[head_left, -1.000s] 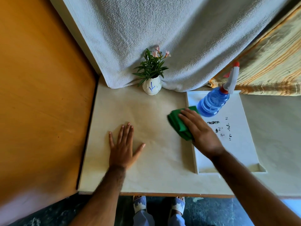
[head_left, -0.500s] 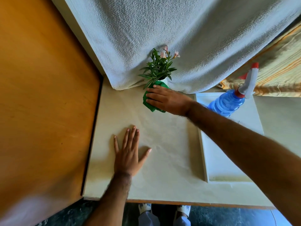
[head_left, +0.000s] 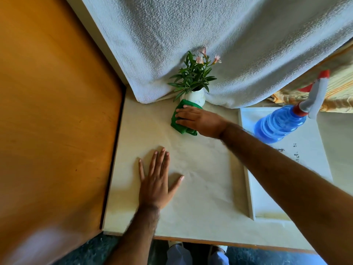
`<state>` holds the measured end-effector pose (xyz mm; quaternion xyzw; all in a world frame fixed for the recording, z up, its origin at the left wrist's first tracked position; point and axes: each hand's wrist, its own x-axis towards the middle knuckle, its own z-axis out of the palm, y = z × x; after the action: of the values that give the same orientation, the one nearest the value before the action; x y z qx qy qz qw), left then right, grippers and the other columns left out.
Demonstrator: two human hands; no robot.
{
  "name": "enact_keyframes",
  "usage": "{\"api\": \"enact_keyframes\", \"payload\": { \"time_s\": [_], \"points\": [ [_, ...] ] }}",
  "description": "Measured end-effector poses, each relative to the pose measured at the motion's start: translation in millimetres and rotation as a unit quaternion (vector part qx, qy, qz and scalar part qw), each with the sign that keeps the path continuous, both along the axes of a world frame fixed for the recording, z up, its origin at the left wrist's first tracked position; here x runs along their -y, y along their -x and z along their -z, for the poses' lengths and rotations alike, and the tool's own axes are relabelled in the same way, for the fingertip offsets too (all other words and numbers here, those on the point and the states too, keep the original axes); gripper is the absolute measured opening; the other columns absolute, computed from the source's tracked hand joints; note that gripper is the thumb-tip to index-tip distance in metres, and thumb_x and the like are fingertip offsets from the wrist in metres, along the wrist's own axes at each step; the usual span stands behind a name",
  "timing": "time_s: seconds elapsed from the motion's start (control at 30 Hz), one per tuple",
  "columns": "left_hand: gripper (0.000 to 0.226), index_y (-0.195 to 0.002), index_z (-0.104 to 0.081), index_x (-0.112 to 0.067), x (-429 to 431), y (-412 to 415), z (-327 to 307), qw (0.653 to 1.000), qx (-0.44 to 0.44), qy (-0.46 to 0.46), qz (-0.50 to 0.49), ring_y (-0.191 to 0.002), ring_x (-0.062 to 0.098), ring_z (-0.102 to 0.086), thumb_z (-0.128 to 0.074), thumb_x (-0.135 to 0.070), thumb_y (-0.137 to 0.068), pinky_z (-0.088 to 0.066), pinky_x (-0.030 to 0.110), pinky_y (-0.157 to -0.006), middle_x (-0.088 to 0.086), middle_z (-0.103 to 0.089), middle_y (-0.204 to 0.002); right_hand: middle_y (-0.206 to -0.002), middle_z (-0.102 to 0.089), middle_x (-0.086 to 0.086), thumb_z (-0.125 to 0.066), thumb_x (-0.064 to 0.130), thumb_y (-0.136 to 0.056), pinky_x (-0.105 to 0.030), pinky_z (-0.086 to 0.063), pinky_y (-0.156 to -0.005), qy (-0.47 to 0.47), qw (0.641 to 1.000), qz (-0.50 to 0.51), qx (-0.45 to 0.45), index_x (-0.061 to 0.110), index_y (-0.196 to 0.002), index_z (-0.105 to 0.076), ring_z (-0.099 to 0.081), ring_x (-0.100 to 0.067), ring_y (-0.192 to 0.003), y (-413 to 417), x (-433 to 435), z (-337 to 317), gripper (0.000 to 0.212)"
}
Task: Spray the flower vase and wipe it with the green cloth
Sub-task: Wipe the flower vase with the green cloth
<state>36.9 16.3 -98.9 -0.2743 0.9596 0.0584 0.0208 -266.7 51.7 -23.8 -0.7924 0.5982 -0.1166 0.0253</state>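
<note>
A small white flower vase [head_left: 195, 96] with green leaves and pink blossoms stands at the back of the cream table [head_left: 200, 197], against a hanging white towel. My right hand [head_left: 198, 120] presses the green cloth [head_left: 178, 123] against the vase's front and lower side, hiding most of its body. My left hand [head_left: 155, 183] lies flat on the table, fingers spread, holding nothing. The blue spray bottle [head_left: 280, 124] with a red and white trigger stands to the right on a white tray.
A white towel [head_left: 210, 44] drapes behind the vase. An orange wooden panel [head_left: 53, 121] borders the table's left edge. The white tray [head_left: 271, 207] sits on the right, with dark specks on it. Striped fabric [head_left: 340, 88] lies at the far right.
My right hand carried the green cloth from beside the tray to the vase and now presses it lower on the vase's front. My left hand has stayed flat.
</note>
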Motion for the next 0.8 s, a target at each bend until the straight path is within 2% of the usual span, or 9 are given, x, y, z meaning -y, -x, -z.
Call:
{"api": "enact_keyframes", "payload": {
  "time_s": [0.2,0.27,0.4,0.47,0.53,0.63,0.8],
  "points": [
    [0.098,-0.167,-0.012,-0.018,-1.1,0.1,-1.9,1.000,0.012,-0.005,-0.002,-0.163,0.026,-0.014,-0.025,-0.081,-0.095,-0.015,0.071,-0.126,0.005,-0.013,-0.177,-0.149,-0.050,-0.029,-0.051,-0.029,-0.077,-0.055,-0.029,-0.123,-0.063,0.995,0.050,0.065,-0.009,-0.141,-0.053,-0.042,-0.046,-0.144,-15.0,-2.8,14.2,0.066],
    [0.098,-0.167,-0.014,-0.018,-0.9,0.4,-3.5,1.000,0.016,-0.005,-0.004,-0.163,0.026,-0.014,-0.027,-0.081,-0.094,-0.015,0.072,-0.126,0.005,-0.014,-0.177,-0.149,-0.050,-0.028,-0.051,-0.028,-0.080,-0.055,-0.028,-0.123,-0.067,0.995,0.046,0.060,-0.009,-0.141,-0.053,-0.041,-0.046,-0.144,-19.8,-2.9,10.5,0.064],
    [0.096,-0.166,-0.018,-0.017,-0.9,0.2,-6.5,1.000,0.006,-0.005,-0.003,-0.162,0.026,-0.017,-0.032,-0.079,-0.095,-0.019,0.072,-0.125,0.005,-0.018,-0.176,-0.133,-0.066,-0.025,-0.051,-0.011,-0.097,-0.060,-0.040,-0.114,0.050,0.999,-0.009,-0.002,-0.008,-0.127,-0.067,-0.056,-0.047,-0.131,-24.8,-6.6,-2.7,0.034],
    [0.095,-0.166,-0.019,-0.016,-1.1,0.5,-7.4,1.000,0.003,-0.006,-0.003,-0.162,0.026,-0.018,-0.031,-0.079,-0.096,-0.019,0.072,-0.124,0.005,-0.018,-0.176,-0.129,-0.069,-0.022,-0.049,-0.005,-0.100,-0.059,-0.041,-0.113,0.103,0.994,-0.008,-0.027,-0.006,-0.124,-0.069,-0.059,-0.046,-0.129,-16.7,-4.9,-12.6,0.031],
    [0.095,-0.166,-0.018,-0.016,-2.2,-0.2,-8.2,1.000,0.004,-0.006,-0.002,-0.162,0.026,-0.018,-0.030,-0.079,-0.096,-0.019,0.072,-0.124,0.005,-0.018,-0.176,-0.127,-0.071,-0.022,-0.059,-0.008,-0.097,-0.061,-0.045,-0.110,0.126,0.992,-0.002,-0.032,-0.006,-0.121,-0.071,-0.060,-0.046,-0.127,-4.4,-4.1,-18.7,0.026],
    [0.096,-0.167,-0.016,-0.017,-1.5,-0.3,-7.5,1.000,0.008,-0.005,-0.001,-0.162,0.026,-0.017,-0.028,-0.080,-0.096,-0.018,0.072,-0.124,0.005,-0.016,-0.176,-0.129,-0.069,-0.026,-0.069,-0.014,-0.090,-0.062,-0.048,-0.106,0.104,0.994,-0.009,-0.036,-0.007,-0.119,-0.072,-0.060,-0.046,-0.126,11.8,-9.2,-16.8,0.030],
    [0.096,-0.167,-0.014,-0.018,-0.2,0.4,-5.9,1.000,0.015,-0.009,-0.002,-0.162,0.025,-0.018,-0.023,-0.081,-0.096,-0.016,0.071,-0.125,0.004,-0.015,-0.177,-0.136,-0.064,-0.026,-0.073,-0.016,-0.082,-0.059,-0.041,-0.114,0.020,0.999,0.014,0.027,-0.003,-0.122,-0.072,-0.056,-0.043,-0.133,13.9,-15.2,-3.5,0.042]
  ]
}}
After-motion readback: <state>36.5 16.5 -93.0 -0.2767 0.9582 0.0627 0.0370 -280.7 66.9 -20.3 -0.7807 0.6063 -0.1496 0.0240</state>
